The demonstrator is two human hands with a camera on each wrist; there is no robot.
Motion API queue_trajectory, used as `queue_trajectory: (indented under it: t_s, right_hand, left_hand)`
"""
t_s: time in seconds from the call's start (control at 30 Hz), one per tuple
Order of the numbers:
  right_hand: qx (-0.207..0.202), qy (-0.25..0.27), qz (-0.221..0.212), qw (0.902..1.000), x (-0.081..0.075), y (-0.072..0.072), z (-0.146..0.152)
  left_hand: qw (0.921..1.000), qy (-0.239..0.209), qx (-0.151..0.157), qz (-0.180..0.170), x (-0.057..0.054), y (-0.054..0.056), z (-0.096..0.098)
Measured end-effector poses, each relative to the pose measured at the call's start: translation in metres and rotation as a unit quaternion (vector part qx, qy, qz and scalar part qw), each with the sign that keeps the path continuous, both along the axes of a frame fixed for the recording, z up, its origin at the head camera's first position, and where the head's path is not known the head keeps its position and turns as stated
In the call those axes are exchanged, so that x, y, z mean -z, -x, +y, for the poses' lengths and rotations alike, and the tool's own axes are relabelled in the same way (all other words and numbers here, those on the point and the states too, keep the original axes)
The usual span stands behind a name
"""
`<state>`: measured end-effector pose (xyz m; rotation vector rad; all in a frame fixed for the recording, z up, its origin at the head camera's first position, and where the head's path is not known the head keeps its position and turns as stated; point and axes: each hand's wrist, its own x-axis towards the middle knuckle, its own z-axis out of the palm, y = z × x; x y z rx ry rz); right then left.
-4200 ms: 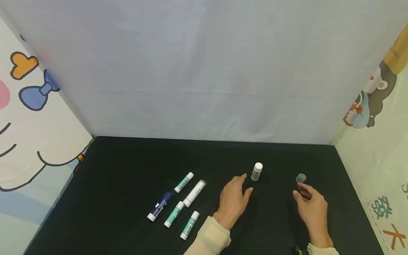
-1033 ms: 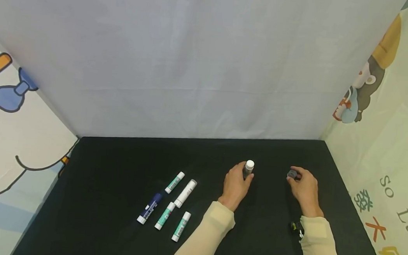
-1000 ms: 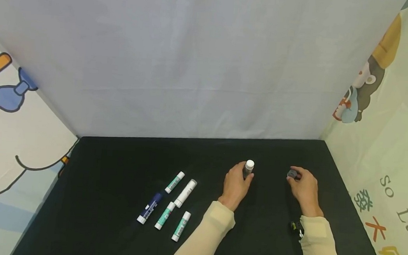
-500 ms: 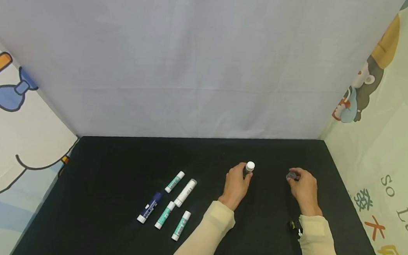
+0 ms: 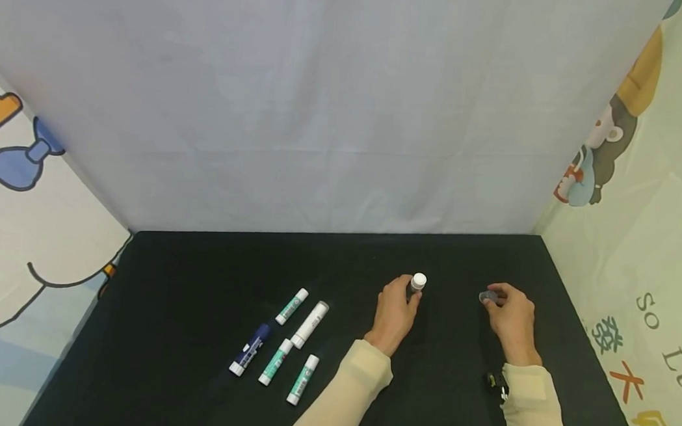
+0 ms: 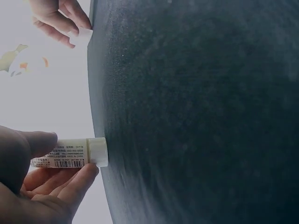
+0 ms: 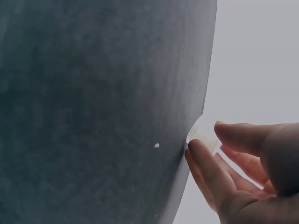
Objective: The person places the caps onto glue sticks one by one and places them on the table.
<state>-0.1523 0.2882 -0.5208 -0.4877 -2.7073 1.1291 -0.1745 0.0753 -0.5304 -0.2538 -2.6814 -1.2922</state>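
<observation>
In the head view my left hand (image 5: 393, 314) holds a white-topped glue stick (image 5: 419, 281) upright on the black table. Thumb and fingers lie on either side of it in the left wrist view, where printed text and a barcode show on the glue stick (image 6: 70, 153); its white end meets the table. My right hand (image 5: 511, 322) pinches a small clear plastic cap (image 5: 487, 297) low over the table, to the right of the glue stick. Up close in the right wrist view, the clear cap (image 7: 204, 135) sits tilted between thumb and fingertips.
Left of my hands lie a blue stick (image 5: 250, 349), a white stick (image 5: 311, 324) and several green-and-white glue sticks (image 5: 303, 380). The black table (image 5: 184, 281) ends at a pale cloth wall (image 5: 335, 108), with printed cloths at both sides. A white speck (image 7: 157, 145) lies near the right hand.
Since the oldest frame, my left hand has reached the standing glue stick and gripped it, and my right hand has taken the clear cap. Over the last second the cap tilts slightly.
</observation>
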Motion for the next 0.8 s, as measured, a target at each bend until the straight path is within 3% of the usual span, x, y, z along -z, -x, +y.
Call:
queue_trajectory:
  t_s: [0.47,0.8]
  right_hand:
    - [-0.001,0.003,0.033,0.9994,-0.002,-0.006,-0.008]
    - [-0.009,0.01,0.047,0.9988,-0.003,-0.007,-0.013]
  left_hand:
    - [0.9995,-0.001,-0.001,0.031,-0.007,-0.006,-0.006]
    - [0.9996,-0.012,-0.001,0.027,-0.008,-0.011,-0.009]
